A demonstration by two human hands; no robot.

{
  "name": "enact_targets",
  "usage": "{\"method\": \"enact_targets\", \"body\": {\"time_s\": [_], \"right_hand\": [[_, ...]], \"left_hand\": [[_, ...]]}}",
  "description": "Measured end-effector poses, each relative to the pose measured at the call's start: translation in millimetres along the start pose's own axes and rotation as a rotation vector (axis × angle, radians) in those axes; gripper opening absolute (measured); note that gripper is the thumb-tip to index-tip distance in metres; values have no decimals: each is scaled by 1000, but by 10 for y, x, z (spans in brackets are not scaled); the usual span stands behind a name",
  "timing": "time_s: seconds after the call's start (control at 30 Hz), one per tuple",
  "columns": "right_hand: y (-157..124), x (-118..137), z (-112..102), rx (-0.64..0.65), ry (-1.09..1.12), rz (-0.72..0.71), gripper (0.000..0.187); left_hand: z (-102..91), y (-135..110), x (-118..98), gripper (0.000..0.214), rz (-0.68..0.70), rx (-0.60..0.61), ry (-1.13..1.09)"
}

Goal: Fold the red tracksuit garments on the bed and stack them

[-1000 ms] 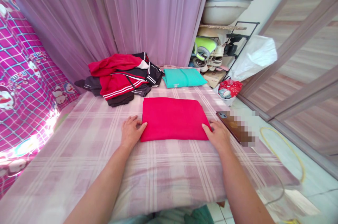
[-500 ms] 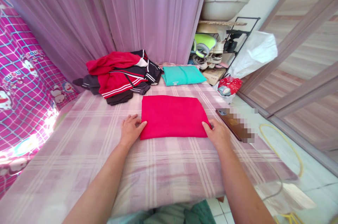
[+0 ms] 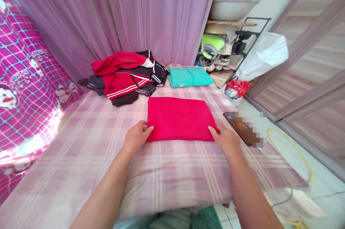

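A folded red cloth [image 3: 180,119] lies flat as a neat rectangle on the plaid sheet [image 3: 102,171]. At its near left corner is my left hand [image 3: 137,136], thumb on top and fingers curled at the edge. My right hand [image 3: 225,139] pinches the near right corner the same way, with its fingertips hidden under the fabric. Behind the red cloth rests a folded turquoise garment [image 3: 190,77]. To the left of that is a loose heap of red and black striped clothes [image 3: 126,78].
A phone [image 3: 239,128] with a cable lies at the right edge of the bed. Beyond stand a shoe rack [image 3: 252,34] with basins [image 3: 237,4] on top and a white bag [image 3: 265,54]. Purple curtains [image 3: 159,13] hang behind; a pink cartoon-print fabric [image 3: 27,78] is at left.
My left hand's fingers have drawn in and closed at the cloth's left corner. My right hand keeps its place at the right corner. The whole view has shifted slightly.
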State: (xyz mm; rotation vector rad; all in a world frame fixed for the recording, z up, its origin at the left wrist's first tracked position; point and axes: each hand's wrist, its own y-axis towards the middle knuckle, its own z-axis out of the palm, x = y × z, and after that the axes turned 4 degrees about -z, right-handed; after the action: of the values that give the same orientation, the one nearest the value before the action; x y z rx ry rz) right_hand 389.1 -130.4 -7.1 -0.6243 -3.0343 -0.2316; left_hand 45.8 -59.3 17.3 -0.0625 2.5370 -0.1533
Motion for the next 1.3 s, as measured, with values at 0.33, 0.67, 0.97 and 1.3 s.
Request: {"method": "enact_targets", "body": {"time_s": [0.33,0.67,0.97,1.3], "right_hand": [[124,-46,-34,119,327,46,51],[234,120,-426,-4,495,19,38],[917,394,-1063,-96,316,-160,34],[2520,519,-1671,-396,72,-54,42]], "left_hand": [[84,72,-1,46,-119,184,-473],[-97,166,-308,25,-187,128,-834],[-606,701,-994,38,17,230,-888],[-653,2215,-2107,33,364,-12,-1008]]}}
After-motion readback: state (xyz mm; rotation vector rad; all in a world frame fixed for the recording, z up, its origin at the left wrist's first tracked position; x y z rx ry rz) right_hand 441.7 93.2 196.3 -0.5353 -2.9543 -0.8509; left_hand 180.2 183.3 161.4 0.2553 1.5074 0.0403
